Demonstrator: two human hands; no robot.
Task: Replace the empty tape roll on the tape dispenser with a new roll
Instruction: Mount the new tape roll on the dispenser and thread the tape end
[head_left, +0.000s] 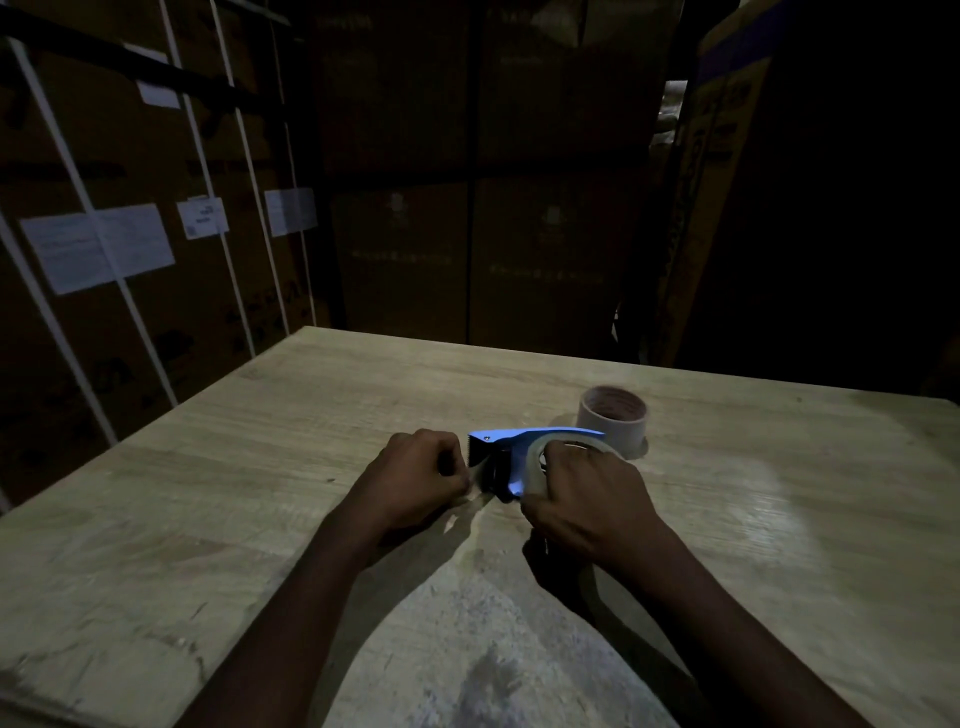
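A blue tape dispenser (524, 437) lies on the wooden table (260, 467), its toothed blade pointing left. A clear tape roll (540, 462) sits on it, and my right hand (587, 499) is closed over that roll. My left hand (421, 478) is curled just left of the blade, pinching what looks like the loose tape end. Behind the dispenser, an empty cardboard core (613, 415) stands upright on the table, apart from both hands.
Stacked cardboard boxes (130, 234) with white straps and paper labels rise past the table's left and far edges. The room is dim. A pale worn patch (467, 649) marks the table near me.
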